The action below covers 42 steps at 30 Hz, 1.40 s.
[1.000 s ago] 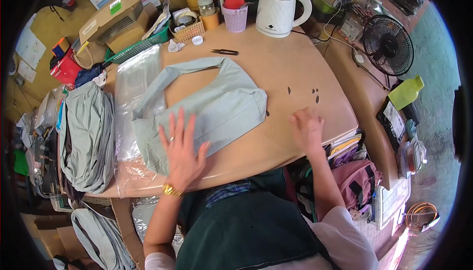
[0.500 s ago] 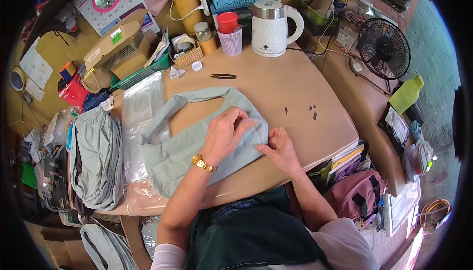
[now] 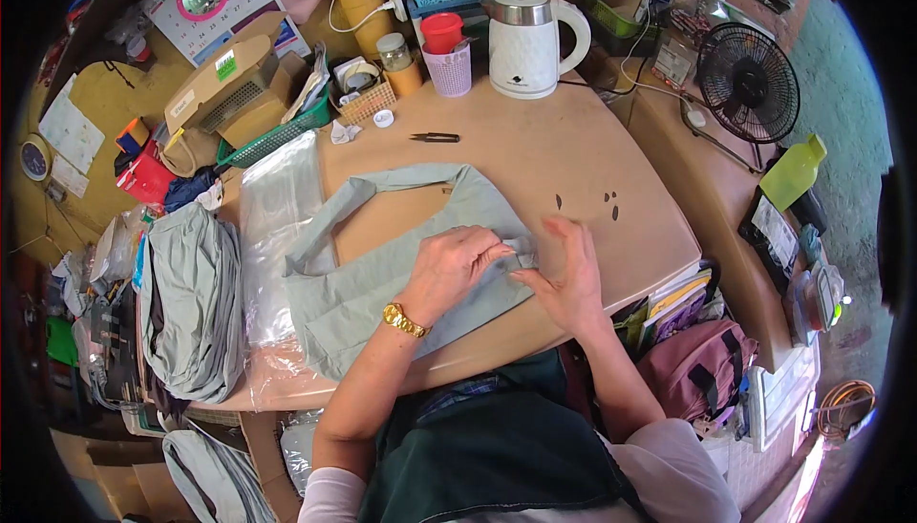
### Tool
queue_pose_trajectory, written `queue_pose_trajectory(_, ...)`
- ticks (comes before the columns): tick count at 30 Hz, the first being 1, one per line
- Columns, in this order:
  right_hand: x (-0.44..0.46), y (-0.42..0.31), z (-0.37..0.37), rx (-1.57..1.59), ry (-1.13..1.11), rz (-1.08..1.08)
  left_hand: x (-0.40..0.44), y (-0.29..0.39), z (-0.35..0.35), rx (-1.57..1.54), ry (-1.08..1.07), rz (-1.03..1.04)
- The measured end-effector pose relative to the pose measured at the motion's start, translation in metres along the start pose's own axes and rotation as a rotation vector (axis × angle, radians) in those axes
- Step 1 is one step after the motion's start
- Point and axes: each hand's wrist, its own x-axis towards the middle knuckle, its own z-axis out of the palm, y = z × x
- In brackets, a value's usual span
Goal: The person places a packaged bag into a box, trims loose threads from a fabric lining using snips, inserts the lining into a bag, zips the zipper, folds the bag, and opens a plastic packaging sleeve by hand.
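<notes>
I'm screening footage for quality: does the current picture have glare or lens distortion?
Head view: fisheye bowing, with black corners; white glare on the clear plastic sleeves; an overexposed bright strip at lower right; the grey bag looks evenly lit.

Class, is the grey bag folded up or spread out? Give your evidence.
Spread out: the grey bag lies across the table, its strap looped open with tabletop showing inside.

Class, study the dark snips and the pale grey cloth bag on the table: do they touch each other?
Apart. The head view shows bare tabletop between the snips and the top of the bag's looped strap.
</notes>
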Motion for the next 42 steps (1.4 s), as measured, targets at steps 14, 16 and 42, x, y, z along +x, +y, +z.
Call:
queue_pose_trajectory(14,0.046,-0.005,-0.018,-0.143,-0.891,-0.366,-0.115,0.018,-0.128,0.326,-0.577,-0.513)
queue_pose_trajectory(16,0.046,-0.002,-0.022,-0.186,-0.942,-0.377,-0.131,0.015,-0.134,0.336,-0.461,-0.524)
queue_pose_trajectory(42,-0.002,-0.030,0.002,-0.402,-0.466,-0.273,-0.125,0.054,-0.091,0.458,-0.243,-0.640)
